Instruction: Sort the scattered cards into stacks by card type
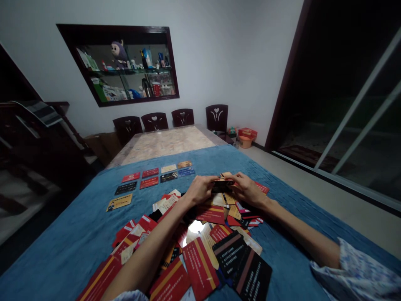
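Observation:
Both hands meet above the far side of a heap of plastic cards. My left hand has its fingers closed on the left end of a dark card. The right end of that card is pinched by my right hand. Beneath and in front of the hands lie many overlapping cards, among them a red card with a gold stripe and a black card with a brown stripe. To the left of the hands, several cards lie apart in rows, including a gold card and a blue card.
A blue cloth covers the near part of the table, and its marbled top shows beyond. Dark chairs stand at the far end. A lit wall shelf holds a plush toy and bottles. An orange bucket sits on the floor.

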The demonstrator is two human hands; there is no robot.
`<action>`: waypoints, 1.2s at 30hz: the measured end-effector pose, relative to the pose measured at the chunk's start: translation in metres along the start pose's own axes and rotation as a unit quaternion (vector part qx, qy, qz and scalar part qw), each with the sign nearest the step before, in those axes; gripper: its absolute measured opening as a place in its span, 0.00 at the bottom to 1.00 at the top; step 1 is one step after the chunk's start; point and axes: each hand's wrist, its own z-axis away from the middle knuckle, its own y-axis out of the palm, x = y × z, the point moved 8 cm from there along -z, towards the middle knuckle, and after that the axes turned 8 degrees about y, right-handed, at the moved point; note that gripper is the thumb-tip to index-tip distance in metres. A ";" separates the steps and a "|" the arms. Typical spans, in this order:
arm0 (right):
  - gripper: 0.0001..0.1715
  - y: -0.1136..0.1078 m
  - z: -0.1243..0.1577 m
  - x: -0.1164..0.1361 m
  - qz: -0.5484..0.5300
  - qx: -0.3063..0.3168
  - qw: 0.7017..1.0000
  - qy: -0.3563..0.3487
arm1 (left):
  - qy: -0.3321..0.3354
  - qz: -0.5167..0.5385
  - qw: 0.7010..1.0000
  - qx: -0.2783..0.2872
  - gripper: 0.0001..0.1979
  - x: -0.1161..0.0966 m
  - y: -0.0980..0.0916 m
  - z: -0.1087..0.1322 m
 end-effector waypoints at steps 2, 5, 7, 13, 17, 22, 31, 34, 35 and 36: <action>0.18 0.000 0.000 0.001 0.011 0.002 1.000 0.002 | -0.020 -0.034 0.999 0.011 0.21 0.001 0.001 0.001; 0.20 0.001 0.001 0.003 0.029 0.012 1.000 0.001 | -0.044 -0.086 0.994 0.043 0.22 -0.002 0.003 0.003; 0.22 0.003 0.002 0.004 0.049 0.020 0.999 0.002 | -0.048 -0.107 0.991 0.059 0.21 -0.005 0.003 0.003; 0.29 0.011 0.004 0.003 0.105 0.048 0.993 -0.008 | -0.063 -0.142 0.983 0.100 0.17 -0.007 0.011 0.005; 0.29 0.013 0.004 0.004 0.127 0.043 0.991 -0.012 | -0.077 -0.129 0.984 0.101 0.20 -0.004 0.014 0.006; 0.29 0.012 0.002 0.006 0.135 0.035 0.990 -0.024 | -0.082 -0.086 0.991 0.068 0.22 0.001 0.013 0.005; 0.31 0.011 -0.001 0.000 0.141 0.043 0.989 -0.008 | -0.098 -0.049 0.993 0.051 0.23 0.010 0.015 0.005; 0.31 0.012 -0.001 -0.002 0.134 0.038 0.990 -0.007 | -0.105 -0.070 0.990 0.065 0.23 0.008 0.014 0.006; 0.30 0.012 -0.001 -0.002 0.130 0.038 0.991 -0.008 | -0.106 -0.075 0.989 0.070 0.22 0.007 0.014 0.006; 0.30 0.012 -0.001 -0.003 0.127 0.040 0.991 -0.009 | -0.106 -0.080 0.988 0.073 0.22 0.006 0.014 0.006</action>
